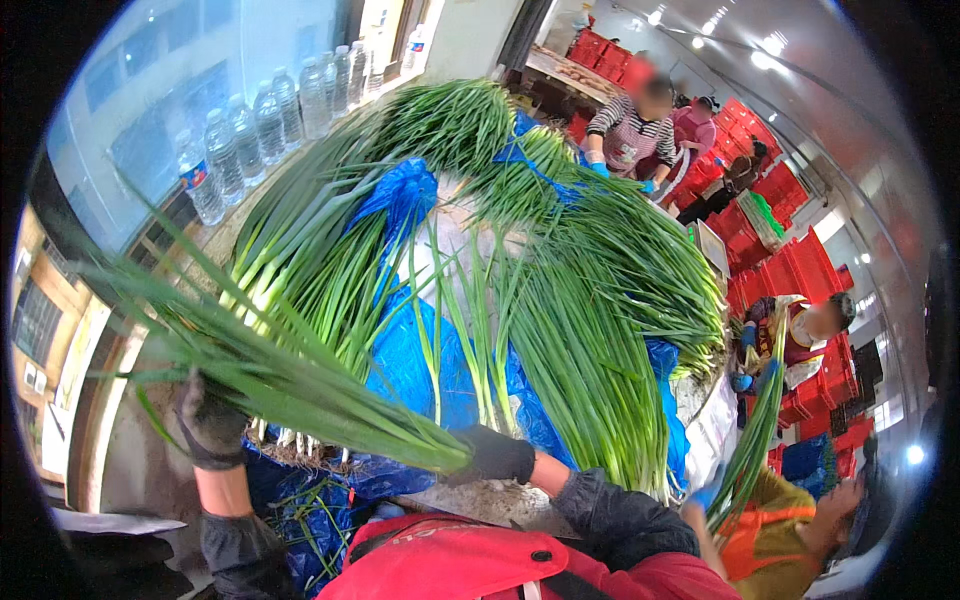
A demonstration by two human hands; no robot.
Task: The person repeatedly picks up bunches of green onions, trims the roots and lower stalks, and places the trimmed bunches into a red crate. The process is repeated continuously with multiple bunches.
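A long bundle of green onions (337, 409) slants across in front of me, its leaf tips blurred at the left. My right hand (499, 454), in a dark glove, grips its pale root end. By the leafy part is my left hand (210, 424), also gloved; the leaves cover its fingers, so its grip cannot be told. Several loose green onions (480, 352) lie on blue plastic sheeting (405, 349) beyond the bundle. To their right spreads a thick pile of green onions (592, 375), and another pile (300, 277) lies to the left.
Several clear plastic bottles (270, 124) line the window ledge. At right, a nearby person (772, 525) holds green onions (757, 442). Other people (630, 135) work across the table, with stacked red crates (795, 262) behind. Cut leaves lie on blue plastic (315, 525) below me.
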